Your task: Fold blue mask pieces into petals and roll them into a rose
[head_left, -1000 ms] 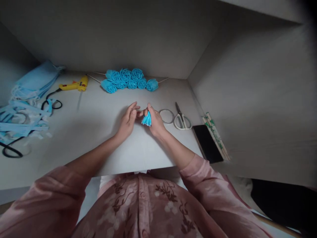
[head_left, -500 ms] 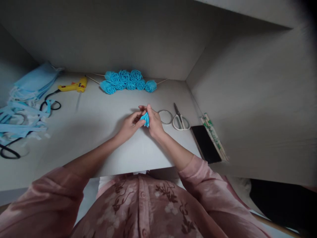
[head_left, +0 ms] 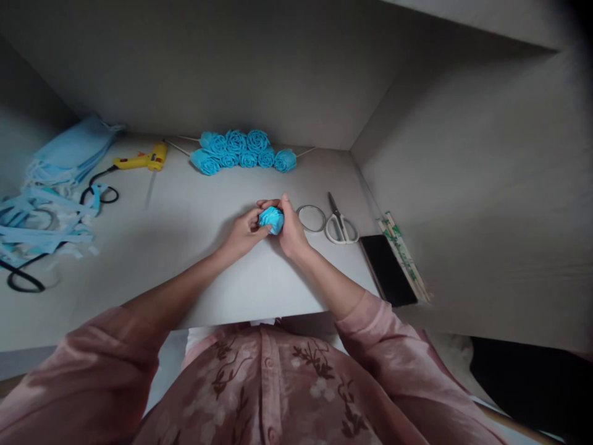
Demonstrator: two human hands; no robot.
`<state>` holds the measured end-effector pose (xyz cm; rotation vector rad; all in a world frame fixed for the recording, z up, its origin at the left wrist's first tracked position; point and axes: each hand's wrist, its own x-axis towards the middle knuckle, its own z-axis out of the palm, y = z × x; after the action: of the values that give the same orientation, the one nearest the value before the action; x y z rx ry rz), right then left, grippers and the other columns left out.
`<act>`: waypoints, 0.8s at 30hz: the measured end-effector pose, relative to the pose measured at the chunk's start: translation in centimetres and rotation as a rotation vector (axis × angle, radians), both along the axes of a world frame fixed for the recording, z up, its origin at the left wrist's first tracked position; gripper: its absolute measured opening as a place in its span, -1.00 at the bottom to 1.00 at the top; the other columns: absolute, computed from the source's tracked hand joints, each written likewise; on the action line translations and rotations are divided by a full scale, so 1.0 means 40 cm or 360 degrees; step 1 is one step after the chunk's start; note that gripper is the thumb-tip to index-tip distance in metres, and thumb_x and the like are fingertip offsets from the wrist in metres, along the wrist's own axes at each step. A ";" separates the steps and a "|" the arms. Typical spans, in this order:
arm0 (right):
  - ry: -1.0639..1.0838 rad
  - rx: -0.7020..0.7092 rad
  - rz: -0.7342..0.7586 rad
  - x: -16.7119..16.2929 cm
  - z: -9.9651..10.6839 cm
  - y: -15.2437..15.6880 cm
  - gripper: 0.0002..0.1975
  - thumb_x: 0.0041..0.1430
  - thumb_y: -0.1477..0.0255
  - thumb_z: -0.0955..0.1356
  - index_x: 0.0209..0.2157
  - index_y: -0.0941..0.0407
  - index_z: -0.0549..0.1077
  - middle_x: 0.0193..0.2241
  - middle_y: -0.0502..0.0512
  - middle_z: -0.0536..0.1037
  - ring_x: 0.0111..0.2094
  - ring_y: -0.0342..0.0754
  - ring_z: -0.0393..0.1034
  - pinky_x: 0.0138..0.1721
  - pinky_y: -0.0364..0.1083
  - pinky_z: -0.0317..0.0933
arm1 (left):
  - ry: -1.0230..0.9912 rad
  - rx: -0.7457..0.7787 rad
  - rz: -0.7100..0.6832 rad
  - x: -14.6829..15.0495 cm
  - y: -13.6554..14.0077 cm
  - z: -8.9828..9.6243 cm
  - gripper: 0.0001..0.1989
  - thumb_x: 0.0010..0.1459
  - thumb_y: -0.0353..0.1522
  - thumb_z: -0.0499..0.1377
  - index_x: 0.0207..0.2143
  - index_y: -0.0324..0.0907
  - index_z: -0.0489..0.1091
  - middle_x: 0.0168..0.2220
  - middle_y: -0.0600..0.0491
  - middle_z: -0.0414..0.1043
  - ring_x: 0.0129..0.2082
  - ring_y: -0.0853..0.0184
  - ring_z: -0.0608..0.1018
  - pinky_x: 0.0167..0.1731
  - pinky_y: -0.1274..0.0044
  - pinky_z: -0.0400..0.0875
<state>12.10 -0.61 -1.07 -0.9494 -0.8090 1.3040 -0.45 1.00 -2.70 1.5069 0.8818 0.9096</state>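
Note:
Between my two hands is a blue fabric flower (head_left: 271,220), its layered, ruffled top facing up. My left hand (head_left: 246,231) grips it from the left, thumb against its lower edge. From the right, my right hand (head_left: 291,228) is wrapped along its side with the thumb pointing up. The flower's underside is hidden by my fingers. Just right of my right hand lies a thin round ring (head_left: 312,219), and beside that a pair of scissors (head_left: 341,227) with white handles.
Several finished blue flowers (head_left: 248,148) on thin sticks lie at the back. A yellow glue gun (head_left: 141,159) with a black cord rests left, near blue face masks (head_left: 74,148) and cut strips (head_left: 50,216). A phone (head_left: 388,269) and wrapped chopsticks (head_left: 405,256) lie right.
The blue flower has turned in my hands: its pleated side faced me before, and now its round, ruffled top shows. My hands stay in nearly the same place.

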 end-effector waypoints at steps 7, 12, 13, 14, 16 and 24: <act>-0.0273 0.0166 -0.0021 0.028 0.017 -0.004 -0.45 0.17 -0.03 0.31 0.03 0.04 0.48 0.10 0.16 0.51 0.15 0.01 0.35 0.14 0.01 0.25 | -0.0276 -0.0224 0.0171 -0.017 0.019 0.019 -0.67 0.01 -0.27 0.25 -0.17 -0.22 0.38 -0.41 0.08 0.48 -0.47 0.41 0.50 -0.41 0.54 0.39; -0.0374 0.0123 0.0079 0.027 0.021 -0.008 -0.26 -0.05 0.08 0.50 0.15 0.05 0.40 0.15 0.20 0.46 0.20 0.06 0.31 0.20 0.02 0.19 | -0.0359 -0.0216 0.0172 -0.022 0.029 0.014 -0.57 0.01 -0.27 0.26 -0.05 -0.21 0.38 -0.40 0.08 0.48 -0.49 0.42 0.50 -0.42 0.55 0.38; -0.0374 0.0099 0.0084 0.026 0.017 -0.006 -0.24 -0.09 0.10 0.52 0.15 0.06 0.41 0.14 0.21 0.47 0.18 0.07 0.32 0.19 0.03 0.20 | -0.0378 -0.0220 0.0175 -0.022 0.029 0.014 -0.55 0.01 -0.28 0.27 -0.03 -0.20 0.37 -0.39 0.08 0.49 -0.49 0.42 0.50 -0.42 0.55 0.38; -0.0372 0.0074 0.0085 0.026 0.013 -0.003 -0.24 -0.11 0.10 0.53 0.14 0.08 0.42 0.11 0.22 0.49 0.16 0.08 0.35 0.18 0.04 0.22 | -0.0394 -0.0224 0.0177 -0.021 0.029 0.013 -0.54 0.02 -0.29 0.27 -0.01 -0.20 0.35 -0.39 0.08 0.50 -0.49 0.42 0.51 -0.42 0.55 0.39; -0.0361 0.0042 0.0073 0.029 0.005 0.001 -0.28 -0.12 0.12 0.53 0.09 0.09 0.47 0.04 0.21 0.54 0.07 0.07 0.41 0.15 0.06 0.24 | -0.0408 -0.0229 0.0158 -0.021 0.028 0.012 -0.51 0.03 -0.31 0.26 0.03 -0.19 0.31 -0.39 0.09 0.50 -0.49 0.41 0.53 -0.42 0.55 0.41; -0.0580 0.0230 -0.0093 0.043 -0.004 0.000 -0.44 0.00 0.18 0.49 0.04 0.08 0.51 -0.14 0.12 0.61 -0.13 -0.04 0.46 0.00 -0.03 0.31 | -0.0419 -0.0155 0.0093 -0.017 0.022 0.016 -0.39 0.02 -0.21 0.30 0.11 -0.17 0.25 -0.06 -0.08 0.50 -0.16 0.28 0.56 -0.30 0.51 0.49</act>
<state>13.83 -0.62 -1.25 -1.1014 -1.1311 1.0193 -1.11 1.87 -2.06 1.2499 0.7688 1.0652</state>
